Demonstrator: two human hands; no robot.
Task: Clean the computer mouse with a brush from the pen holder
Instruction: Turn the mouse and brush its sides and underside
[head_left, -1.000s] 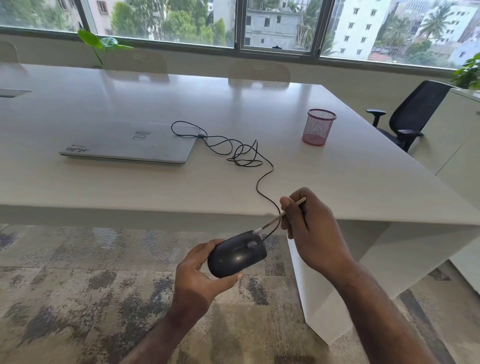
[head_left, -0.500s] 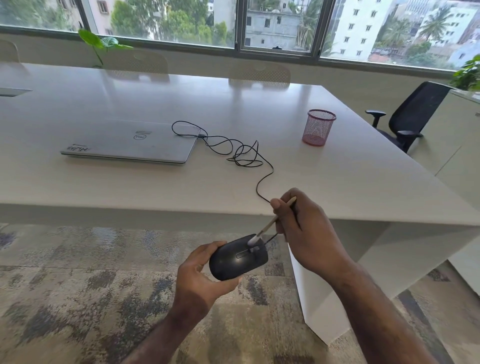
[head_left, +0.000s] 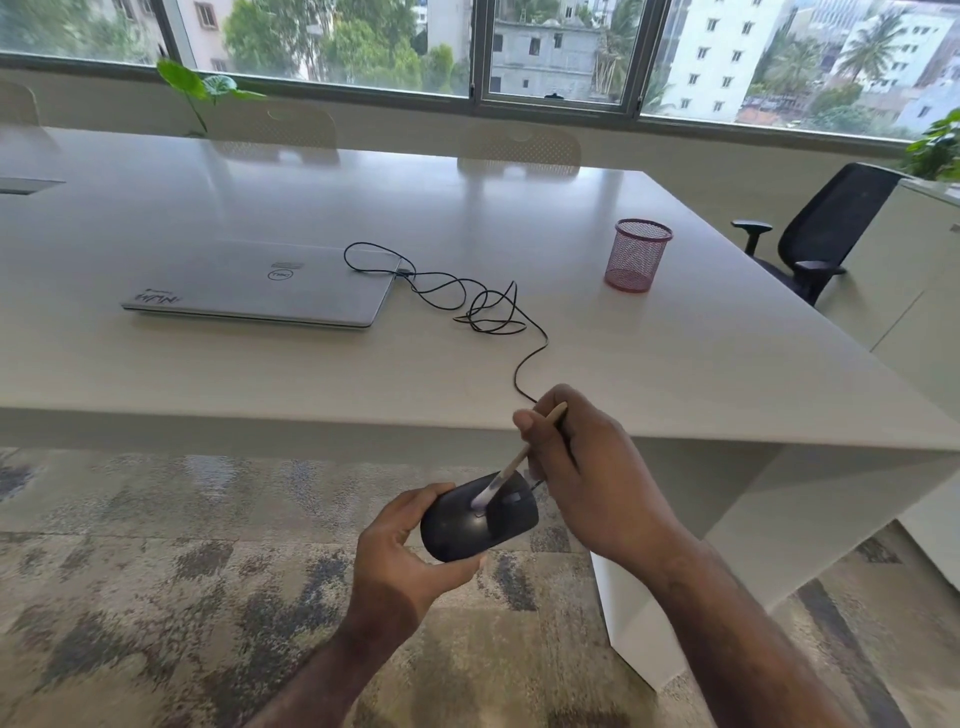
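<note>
Pale meeting table (head_left: 311, 374) beneath wide windows, with closed laptop (head_left: 260, 283) at ten o'clock and pink mesh pen holder (head_left: 636, 254) at one o'clock. Below the table's near edge, at six o'clock: left hand (head_left: 402, 553) cupped around black computer mouse (head_left: 478, 519), right hand (head_left: 587, 467) pinching slim brush (head_left: 511, 465), bristles touching mouse's top. Best done with light, short strokes along button seams and wheel, mouse tilted, cable (head_left: 488, 312) kept slack.
</note>
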